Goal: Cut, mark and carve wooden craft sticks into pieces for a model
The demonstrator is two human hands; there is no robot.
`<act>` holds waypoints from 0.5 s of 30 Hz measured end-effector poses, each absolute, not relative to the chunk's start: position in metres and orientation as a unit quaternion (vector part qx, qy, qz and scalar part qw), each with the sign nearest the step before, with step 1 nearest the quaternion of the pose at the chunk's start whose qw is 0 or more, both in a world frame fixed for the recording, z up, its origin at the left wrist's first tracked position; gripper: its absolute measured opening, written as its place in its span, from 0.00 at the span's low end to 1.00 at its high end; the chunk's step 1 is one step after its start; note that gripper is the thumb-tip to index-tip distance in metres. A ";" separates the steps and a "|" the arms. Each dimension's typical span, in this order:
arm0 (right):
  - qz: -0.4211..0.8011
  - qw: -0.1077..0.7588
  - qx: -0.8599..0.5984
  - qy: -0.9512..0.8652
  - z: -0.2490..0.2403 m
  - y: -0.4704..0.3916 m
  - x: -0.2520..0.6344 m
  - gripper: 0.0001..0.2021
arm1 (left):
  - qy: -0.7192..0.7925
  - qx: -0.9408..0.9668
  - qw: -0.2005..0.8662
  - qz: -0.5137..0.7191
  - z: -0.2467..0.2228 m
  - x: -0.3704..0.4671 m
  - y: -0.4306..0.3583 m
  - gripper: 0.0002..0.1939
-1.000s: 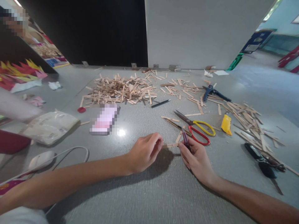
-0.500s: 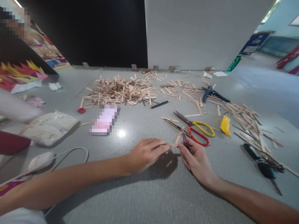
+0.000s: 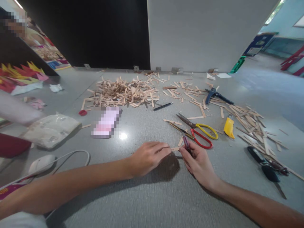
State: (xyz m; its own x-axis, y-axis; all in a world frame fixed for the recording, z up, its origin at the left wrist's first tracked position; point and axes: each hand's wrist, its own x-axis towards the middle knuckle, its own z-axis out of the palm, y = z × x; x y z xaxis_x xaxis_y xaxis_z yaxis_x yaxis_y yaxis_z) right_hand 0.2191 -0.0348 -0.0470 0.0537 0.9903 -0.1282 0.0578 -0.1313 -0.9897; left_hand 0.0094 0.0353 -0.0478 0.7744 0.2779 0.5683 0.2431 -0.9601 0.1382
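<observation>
Between my two hands spans a short piece of wooden craft stick [image 3: 175, 148]. My left hand [image 3: 148, 158] is closed in a pinch on its left end. The fingertips of my right hand [image 3: 198, 161] meet the other end, and that hand also grips a slim purple-and-dark tool [image 3: 186, 144] whose kind I cannot make out. Just beyond the fingers lies another stick piece [image 3: 180, 141]. Red-and-yellow-handled scissors [image 3: 201, 131] rest with blades apart close to my right hand, beside a thin pointed brown-and-black item [image 3: 178, 127].
A heap of stick pieces [image 3: 123, 91] lies at the back, with longer sticks [image 3: 251, 120] at right. Around them are dark blue cutters [image 3: 212, 95], a yellow cutter [image 3: 229, 127], keys [image 3: 268, 167], a pen [image 3: 163, 106], a phone [image 3: 106, 123] and a plastic bag [image 3: 53, 129].
My hands have shifted slightly left with the stick piece. The purple-and-dark tool in my right hand has tipped a little and sits lower.
</observation>
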 end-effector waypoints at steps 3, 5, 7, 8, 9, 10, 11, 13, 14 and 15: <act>0.498 0.458 -0.560 -0.479 -0.051 -0.035 0.221 0.27 | 0.142 0.949 0.041 0.280 -0.049 0.008 0.035 0.13; 0.497 0.456 -0.559 -0.482 -0.053 -0.035 0.222 0.26 | 0.146 0.951 0.054 0.268 -0.050 0.008 0.035 0.13; 0.495 0.454 -0.559 -0.486 -0.054 -0.035 0.223 0.25 | 0.151 0.951 0.066 0.262 -0.051 0.008 0.035 0.13; 0.494 0.454 -0.558 -0.489 -0.055 -0.035 0.223 0.24 | 0.153 0.951 0.070 0.260 -0.052 0.008 0.035 0.13; 0.492 0.452 -0.558 -0.492 -0.055 -0.035 0.223 0.24 | 0.155 0.951 0.073 0.259 -0.052 0.009 0.035 0.13; 0.490 0.451 -0.559 -0.494 -0.055 -0.035 0.223 0.23 | 0.156 0.951 0.075 0.257 -0.053 0.009 0.035 0.13; 0.488 0.450 -0.559 -0.497 -0.055 -0.035 0.223 0.23 | 0.157 0.951 0.076 0.255 -0.053 0.009 0.035 0.12; 0.482 0.449 -0.562 -0.500 -0.055 -0.034 0.223 0.22 | 0.160 0.952 0.076 0.251 -0.054 0.009 0.035 0.12; 0.479 0.449 -0.564 -0.501 -0.055 -0.034 0.223 0.21 | 0.162 0.952 0.075 0.247 -0.054 0.009 0.034 0.11; 0.477 0.449 -0.565 -0.503 -0.055 -0.034 0.223 0.21 | 0.163 0.953 0.075 0.244 -0.054 0.009 0.034 0.11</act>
State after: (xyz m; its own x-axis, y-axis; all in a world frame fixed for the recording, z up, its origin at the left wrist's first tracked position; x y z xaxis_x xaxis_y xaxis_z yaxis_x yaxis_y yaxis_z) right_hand 0.2234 -0.0341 -0.0552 0.0404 0.9954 -0.0874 0.1399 -0.0923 -0.9859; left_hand 0.0092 0.0343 -0.0539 0.8279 0.3469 0.4408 0.2741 -0.9358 0.2217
